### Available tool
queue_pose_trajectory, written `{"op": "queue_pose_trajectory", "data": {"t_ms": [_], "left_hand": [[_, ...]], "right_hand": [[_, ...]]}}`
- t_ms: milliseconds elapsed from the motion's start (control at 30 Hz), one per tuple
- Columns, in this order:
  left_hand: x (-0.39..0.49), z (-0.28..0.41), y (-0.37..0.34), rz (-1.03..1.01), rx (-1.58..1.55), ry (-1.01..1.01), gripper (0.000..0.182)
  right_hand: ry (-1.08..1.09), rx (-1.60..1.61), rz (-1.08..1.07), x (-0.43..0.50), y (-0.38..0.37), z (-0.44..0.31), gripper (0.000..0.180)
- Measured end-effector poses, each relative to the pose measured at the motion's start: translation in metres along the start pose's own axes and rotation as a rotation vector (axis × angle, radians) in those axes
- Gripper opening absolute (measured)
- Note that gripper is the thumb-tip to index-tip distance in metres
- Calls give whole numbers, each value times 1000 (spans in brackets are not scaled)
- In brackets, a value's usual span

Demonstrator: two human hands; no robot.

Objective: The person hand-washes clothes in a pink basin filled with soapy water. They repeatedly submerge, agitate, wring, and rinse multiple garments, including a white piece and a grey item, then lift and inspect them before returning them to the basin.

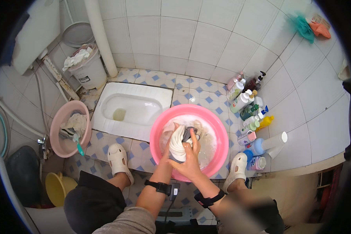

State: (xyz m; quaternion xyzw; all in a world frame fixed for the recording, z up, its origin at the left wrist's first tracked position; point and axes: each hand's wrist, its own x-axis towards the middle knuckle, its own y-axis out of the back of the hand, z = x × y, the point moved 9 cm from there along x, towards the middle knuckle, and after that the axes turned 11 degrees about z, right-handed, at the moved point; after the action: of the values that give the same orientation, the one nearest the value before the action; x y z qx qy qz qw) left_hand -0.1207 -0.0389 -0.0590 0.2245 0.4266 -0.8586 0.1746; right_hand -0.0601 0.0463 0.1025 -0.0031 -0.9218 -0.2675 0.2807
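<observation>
A wet, twisted white and grey cloth [178,144] is gathered into a bundle between my hands, over a pink plastic basin [220,120]. My left hand [167,152] holds its left side, with most of the fingers hidden behind the fabric. From the right, my right hand [192,163] grips the bundle with thumb and fingers spread around it. Foamy water [206,158] fills the lower part of the basin, and pale fabric [206,133] lies in it.
A squat toilet [131,106] adjoins the basin. Another pink basin [54,128] holds laundry and a green-handled brush [80,148]. Several bottles [241,102] line the right wall. A waste bin [87,74] and a yellow bucket [57,187] stand left. White clogs [118,158] flank the pink basin.
</observation>
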Motion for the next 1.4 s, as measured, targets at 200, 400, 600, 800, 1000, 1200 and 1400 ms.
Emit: {"op": "queue_pose_trajectory", "data": {"t_ms": [200, 400, 600, 800, 1000, 1200, 1400], "left_hand": [[-16, -36, -12, -63, -349, 187, 43], [-38, -8, -25, 103, 165, -184, 28], [-51, 12, -43, 19, 225, -113, 36], [-44, 66, -17, -18, 136, -323, 63], [-38, 74, -11, -210, -130, -295, 68], [-34, 73, -2, -172, -192, -274, 72], [-36, 80, -2, -150, -70, -367, 89]], "right_hand": [[-58, -79, 228, 6, 1, 14, 33], [-257, -3, 318, 19, 16, 79, 20], [-834, 320, 267, 10, 42, 172, 18], [-272, 289, 22, 17, 61, 110, 52], [136, -68, 96, 15, 74, 67, 62], [307, -263, 121, 6, 73, 58, 58], [330, -385, 54, 3, 73, 72, 52]]}}
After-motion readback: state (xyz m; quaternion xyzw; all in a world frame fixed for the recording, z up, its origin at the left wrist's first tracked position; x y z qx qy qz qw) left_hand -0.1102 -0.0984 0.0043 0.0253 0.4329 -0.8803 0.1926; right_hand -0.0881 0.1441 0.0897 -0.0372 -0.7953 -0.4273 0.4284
